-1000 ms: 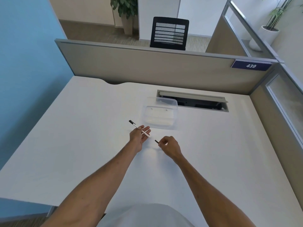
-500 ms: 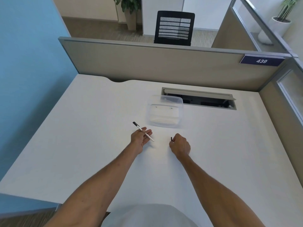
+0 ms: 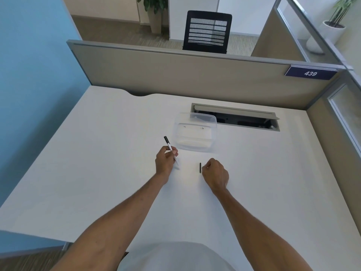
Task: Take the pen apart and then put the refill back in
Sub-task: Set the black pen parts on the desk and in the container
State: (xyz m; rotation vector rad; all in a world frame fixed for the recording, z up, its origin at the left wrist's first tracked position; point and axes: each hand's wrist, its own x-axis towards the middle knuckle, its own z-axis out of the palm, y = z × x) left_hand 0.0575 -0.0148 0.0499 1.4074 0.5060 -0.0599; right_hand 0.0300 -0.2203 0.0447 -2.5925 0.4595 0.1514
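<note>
My left hand (image 3: 165, 160) grips the white pen barrel (image 3: 170, 149) in its fingers. The barrel's black end points up and away to the left, and its lower end sticks out below the fingers, just above the white desk (image 3: 97, 153). My right hand (image 3: 214, 174) is curled low over the desk. A short black pen piece (image 3: 200, 168) sits at its fingertips, lying along the desk surface. The two hands are a short gap apart.
A clear plastic container (image 3: 195, 132) stands just beyond the hands. Behind it is an open cable slot (image 3: 236, 119) in the desk. A grey partition (image 3: 175, 75) closes the far edge, a blue wall (image 3: 29, 75) is on the left, and another partition is on the right.
My right hand has carried the black piece away from the barrel, turned it and lowered it to the desk. My left hand has tilted the barrel more upright.
</note>
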